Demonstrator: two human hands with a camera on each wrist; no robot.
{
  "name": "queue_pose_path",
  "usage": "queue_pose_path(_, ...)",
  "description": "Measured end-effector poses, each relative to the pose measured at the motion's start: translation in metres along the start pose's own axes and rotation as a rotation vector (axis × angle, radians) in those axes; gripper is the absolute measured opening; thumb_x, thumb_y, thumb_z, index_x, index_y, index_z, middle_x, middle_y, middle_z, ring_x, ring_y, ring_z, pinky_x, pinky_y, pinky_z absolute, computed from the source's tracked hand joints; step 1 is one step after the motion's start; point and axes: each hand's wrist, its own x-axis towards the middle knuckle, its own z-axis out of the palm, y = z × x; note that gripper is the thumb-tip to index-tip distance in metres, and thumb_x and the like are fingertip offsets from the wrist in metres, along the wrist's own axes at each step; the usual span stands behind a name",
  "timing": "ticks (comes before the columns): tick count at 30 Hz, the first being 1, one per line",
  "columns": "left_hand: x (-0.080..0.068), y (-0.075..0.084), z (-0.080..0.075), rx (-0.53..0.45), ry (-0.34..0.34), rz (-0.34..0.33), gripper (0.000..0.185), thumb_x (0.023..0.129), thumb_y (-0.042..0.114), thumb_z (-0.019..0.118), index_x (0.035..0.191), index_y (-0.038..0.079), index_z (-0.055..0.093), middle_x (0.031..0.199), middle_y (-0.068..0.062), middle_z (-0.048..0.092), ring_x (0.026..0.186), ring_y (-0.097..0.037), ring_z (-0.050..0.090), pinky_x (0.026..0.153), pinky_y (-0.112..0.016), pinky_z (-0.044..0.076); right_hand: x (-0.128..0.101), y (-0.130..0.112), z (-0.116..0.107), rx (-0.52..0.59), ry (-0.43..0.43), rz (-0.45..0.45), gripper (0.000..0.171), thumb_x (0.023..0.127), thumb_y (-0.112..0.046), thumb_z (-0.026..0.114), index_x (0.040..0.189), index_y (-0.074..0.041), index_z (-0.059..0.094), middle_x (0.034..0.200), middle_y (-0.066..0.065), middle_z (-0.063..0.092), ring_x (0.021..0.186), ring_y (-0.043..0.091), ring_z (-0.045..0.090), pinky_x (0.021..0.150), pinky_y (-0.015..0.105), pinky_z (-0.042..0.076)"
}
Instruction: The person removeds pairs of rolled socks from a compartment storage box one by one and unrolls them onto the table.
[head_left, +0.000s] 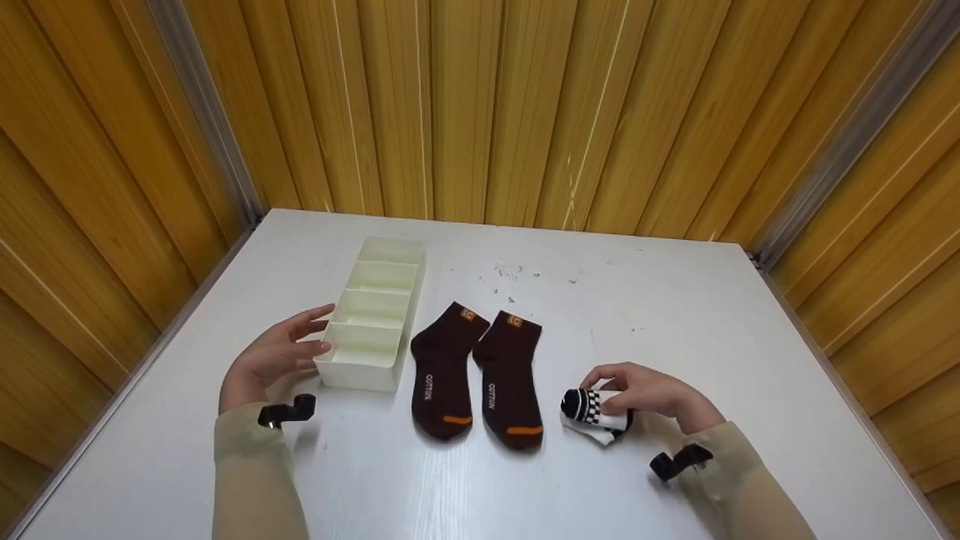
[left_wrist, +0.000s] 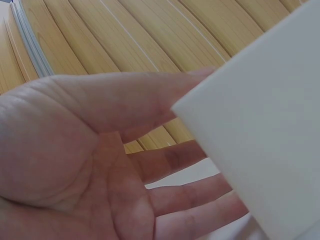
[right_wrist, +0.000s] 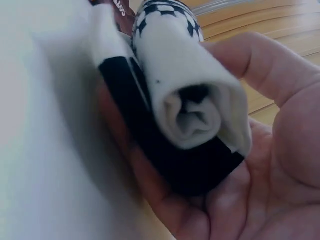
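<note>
A rolled black-and-white checked sock (head_left: 592, 407) is held low at the white table (head_left: 675, 300), to the right of two brown ankle socks (head_left: 512, 382); its long axis is laid crosswise, the black-striped end pointed left toward them and the spiral end turned toward the right wrist. It is pinched between thumb and fingers of the right hand (head_left: 651, 386), brought in from the lower right. The left hand (head_left: 274, 356), fingers loosely extended and grasping nothing, is placed at the near left corner of the four-compartment tray (head_left: 356, 376), apparently touched by the thumb. In the left wrist view its fingertips are hidden behind the tray wall.
</note>
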Motion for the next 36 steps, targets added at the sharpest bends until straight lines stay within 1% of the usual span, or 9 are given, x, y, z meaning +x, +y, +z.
queue_pose_path(5, 0.0, -0.001, 0.0, -0.002, -0.002, 0.006, 0.089, 0.09, 0.029, 0.08, 0.163, 0.029, 0.03, 0.169, -0.014, 0.029, 0.144, -0.036, 0.047, 0.112, -0.048, 0.05, -0.001, -0.005, 0.006, -0.094, 0.005, -0.034, 0.037, 0.085, -0.005, 0.068, 0.122, -0.008, 0.067, 0.104, 0.006, 0.071, 0.097, 0.018, 0.064, 0.077, 0.023, 0.05)
queue_pose_path(9, -0.001, 0.0, 0.001, -0.007, 0.001, 0.019, 0.088, 0.091, 0.026, 0.079, 0.163, 0.027, 0.029, 0.168, -0.016, 0.029, 0.142, -0.034, 0.05, 0.109, -0.046, 0.052, -0.002, -0.009, 0.01, -0.196, 0.049, -0.077, 0.036, 0.083, -0.005, 0.067, 0.118, -0.014, 0.07, 0.106, 0.003, 0.075, 0.118, 0.031, 0.066, 0.092, 0.023, 0.048)
queue_pose_path(12, -0.003, 0.004, 0.002, 0.02, 0.013, 0.026, 0.087, 0.092, 0.024, 0.078, 0.164, 0.024, 0.028, 0.167, -0.019, 0.03, 0.139, -0.035, 0.053, 0.105, -0.042, 0.055, -0.002, -0.011, 0.012, -0.271, 0.093, -0.1, 0.037, 0.083, -0.005, 0.066, 0.118, -0.016, 0.073, 0.116, 0.002, 0.075, 0.127, 0.029, 0.061, 0.1, 0.025, 0.045)
queue_pose_path(16, -0.007, 0.022, 0.007, 0.142, 0.07, 0.028, 0.081, 0.098, 0.027, 0.071, 0.164, 0.016, 0.026, 0.165, -0.025, 0.032, 0.141, -0.042, 0.05, 0.108, -0.047, 0.053, 0.0, -0.01, 0.012, -0.285, 0.126, -0.09, 0.038, 0.085, -0.005, 0.067, 0.12, -0.014, 0.074, 0.125, 0.007, 0.072, 0.12, 0.024, 0.06, 0.097, 0.026, 0.045)
queue_pose_path(21, -0.016, 0.063, 0.026, 0.291, 0.251, 0.106, 0.062, 0.106, 0.024, 0.056, 0.161, 0.008, 0.031, 0.161, -0.026, 0.04, 0.146, -0.045, 0.042, 0.116, -0.058, 0.042, 0.001, -0.006, 0.013, -0.24, 0.136, -0.112, 0.034, 0.085, -0.004, 0.069, 0.119, -0.01, 0.068, 0.124, 0.01, 0.07, 0.131, 0.037, 0.059, 0.101, 0.028, 0.046)
queue_pose_path(24, -0.018, 0.086, 0.054, 0.344, 0.329, 0.253, 0.05, 0.107, 0.018, 0.055, 0.154, 0.006, 0.043, 0.153, -0.022, 0.051, 0.142, -0.042, 0.048, 0.115, -0.058, 0.043, 0.001, -0.006, 0.013, -0.227, 0.147, -0.123, 0.028, 0.084, -0.003, 0.071, 0.109, -0.009, 0.063, 0.115, 0.008, 0.068, 0.125, 0.035, 0.061, 0.098, 0.029, 0.046)
queue_pose_path(27, -0.018, 0.103, 0.097, 0.39, 0.294, 0.475, 0.039, 0.104, 0.013, 0.058, 0.142, 0.002, 0.056, 0.139, -0.02, 0.064, 0.131, -0.037, 0.059, 0.108, -0.054, 0.05, 0.0, -0.008, 0.013, -0.251, 0.175, -0.111, 0.024, 0.083, -0.004, 0.074, 0.104, -0.01, 0.063, 0.111, 0.006, 0.067, 0.12, 0.029, 0.062, 0.093, 0.034, 0.046)
queue_pose_path(31, -0.018, 0.113, 0.166, 0.524, 0.099, 0.693, 0.025, 0.1, 0.011, 0.064, 0.124, 0.006, 0.07, 0.123, -0.011, 0.073, 0.117, -0.028, 0.068, 0.102, -0.046, 0.055, -0.003, -0.015, 0.014, -0.347, 0.236, -0.105, 0.021, 0.082, -0.009, 0.078, 0.099, -0.015, 0.068, 0.108, 0.003, 0.069, 0.115, 0.027, 0.057, 0.094, 0.045, 0.044)
queue_pose_path(36, -0.012, 0.106, 0.247, 0.853, -0.114, 0.809, 0.021, 0.099, 0.015, 0.067, 0.118, 0.015, 0.076, 0.118, 0.0, 0.074, 0.114, -0.017, 0.068, 0.1, -0.032, 0.055, -0.007, -0.022, 0.019, -0.495, 0.318, -0.119, 0.02, 0.081, -0.01, 0.081, 0.09, -0.024, 0.071, 0.103, 0.0, 0.068, 0.104, 0.023, 0.042, 0.09, 0.041, 0.04)
